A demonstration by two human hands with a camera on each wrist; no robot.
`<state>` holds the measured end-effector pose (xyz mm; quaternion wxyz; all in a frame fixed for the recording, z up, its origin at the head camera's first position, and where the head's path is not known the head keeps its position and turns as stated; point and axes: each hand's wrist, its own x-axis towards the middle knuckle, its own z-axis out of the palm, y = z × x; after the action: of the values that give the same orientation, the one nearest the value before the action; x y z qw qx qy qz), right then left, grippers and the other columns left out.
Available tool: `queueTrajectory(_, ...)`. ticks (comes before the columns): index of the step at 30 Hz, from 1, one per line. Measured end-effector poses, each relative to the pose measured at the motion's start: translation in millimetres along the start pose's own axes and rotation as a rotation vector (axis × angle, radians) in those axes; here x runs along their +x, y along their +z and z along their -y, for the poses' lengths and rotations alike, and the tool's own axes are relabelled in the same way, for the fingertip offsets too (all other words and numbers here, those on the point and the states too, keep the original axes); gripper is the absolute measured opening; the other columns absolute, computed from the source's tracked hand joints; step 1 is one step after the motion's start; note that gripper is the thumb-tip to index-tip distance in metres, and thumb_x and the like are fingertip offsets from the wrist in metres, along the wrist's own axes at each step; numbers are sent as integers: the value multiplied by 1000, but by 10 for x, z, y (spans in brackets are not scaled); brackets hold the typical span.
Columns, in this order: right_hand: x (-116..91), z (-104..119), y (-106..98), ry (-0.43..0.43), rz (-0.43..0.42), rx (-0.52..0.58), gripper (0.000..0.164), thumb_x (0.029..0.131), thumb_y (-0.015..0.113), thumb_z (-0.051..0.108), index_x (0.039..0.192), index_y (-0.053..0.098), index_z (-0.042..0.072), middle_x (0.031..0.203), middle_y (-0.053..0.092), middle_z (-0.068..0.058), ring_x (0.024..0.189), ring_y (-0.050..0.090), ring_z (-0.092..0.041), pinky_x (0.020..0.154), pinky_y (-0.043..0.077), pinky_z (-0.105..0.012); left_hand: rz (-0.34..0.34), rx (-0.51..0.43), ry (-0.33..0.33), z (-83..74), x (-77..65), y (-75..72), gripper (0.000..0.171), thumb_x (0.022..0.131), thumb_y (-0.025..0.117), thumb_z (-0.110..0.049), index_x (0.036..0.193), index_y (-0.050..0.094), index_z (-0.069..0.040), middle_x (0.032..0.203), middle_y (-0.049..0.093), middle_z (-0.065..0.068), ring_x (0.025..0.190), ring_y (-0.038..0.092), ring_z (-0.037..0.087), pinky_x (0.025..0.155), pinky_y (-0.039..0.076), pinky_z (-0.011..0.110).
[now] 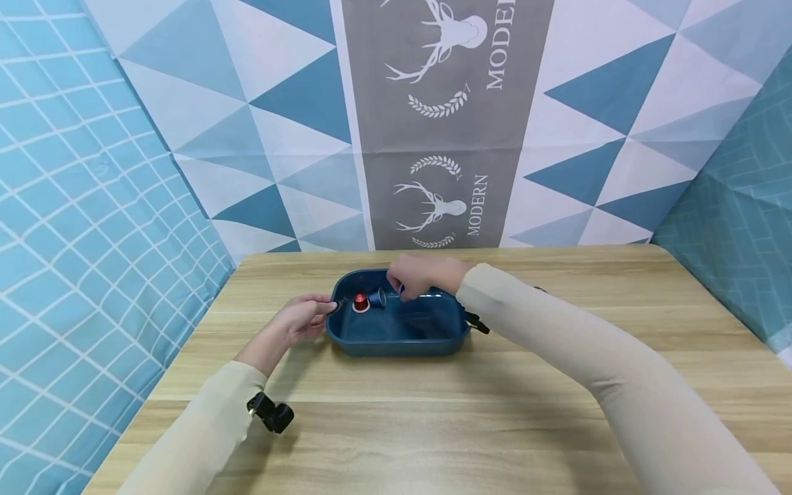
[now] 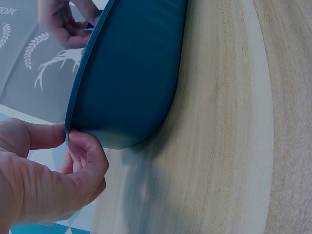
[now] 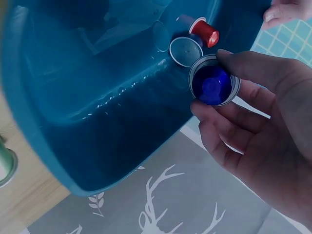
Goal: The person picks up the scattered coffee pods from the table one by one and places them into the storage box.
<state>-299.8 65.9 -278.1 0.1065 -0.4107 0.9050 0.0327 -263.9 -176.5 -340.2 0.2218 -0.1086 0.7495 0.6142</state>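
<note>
A dark blue plastic basin (image 1: 427,326) sits on the table. My left hand (image 1: 303,317) pinches its left rim between thumb and fingers, as the left wrist view shows at the rim (image 2: 70,112). Over the far side of the basin, my right hand (image 1: 416,275) holds a blue coffee capsule (image 3: 213,87) by its edge, with thumb and fingertips. The open end of that capsule faces the right wrist camera. Inside the basin, toward the left end, are a red coffee capsule (image 1: 361,300) and a dark blue coffee capsule (image 1: 378,298) lying on its side.
A green cylindrical piece (image 3: 6,163) stands on the wooden table (image 1: 396,419) outside the basin, at the left edge of the right wrist view. Patterned cloth (image 1: 433,124) hangs behind the table. A black camera (image 1: 270,412) is strapped to the left wrist.
</note>
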Motion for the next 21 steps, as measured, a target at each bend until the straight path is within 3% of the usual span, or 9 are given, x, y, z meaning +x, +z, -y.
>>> queueTrajectory(14,252,110,4,-14,79,-20,12,87,66,13,78,58,13,76,50,5,71,46,-11,66,38,-22,16,2,3,-9,18,-9,45,98,54,-16,137,39,-1,94,58,-2,77,56,5,67,48,20)
queueTrajectory(21,362,222,14,-32,92,-11,12,87,71,19,91,68,8,85,59,3,77,52,-11,70,44,-21,23,5,14,11,12,-12,41,98,54,-16,134,41,-1,95,57,-1,77,56,5,66,48,20)
